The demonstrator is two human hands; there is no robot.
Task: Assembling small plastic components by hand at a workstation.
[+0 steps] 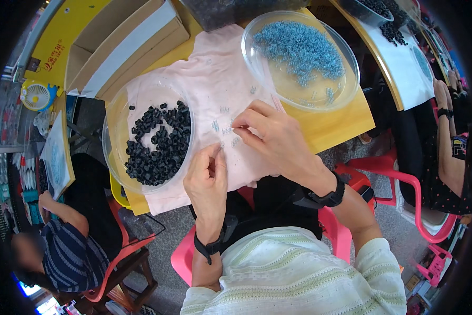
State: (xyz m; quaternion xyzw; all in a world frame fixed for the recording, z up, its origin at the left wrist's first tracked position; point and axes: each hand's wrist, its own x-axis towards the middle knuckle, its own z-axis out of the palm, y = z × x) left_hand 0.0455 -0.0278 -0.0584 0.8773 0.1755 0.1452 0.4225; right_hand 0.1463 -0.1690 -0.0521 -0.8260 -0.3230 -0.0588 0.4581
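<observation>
A pale pink cloth [215, 63] covers the table in front of me. Small bluish metal pieces [224, 110], thin and spring-like, lie loosely on it in several little groups. My right hand [278, 134] comes in from the right with thumb and forefinger pinched close to these pieces; what is between the tips is too small to name. Just below and left of them is my left hand [207, 178], fingers curled and thumb pressed to the forefinger, its contents hidden. On the left sits a round clear tray [107, 142] of short black hollow plastic parts [157, 147].
At the upper right a round clear tray [355, 79] holds a heap of bluish metal pieces [299, 50]. A cardboard box [125, 50] stands at the upper left, near a yellow fan [36, 95]. Other people sit at tables on the left and right, with a pink chair [412, 184] at right.
</observation>
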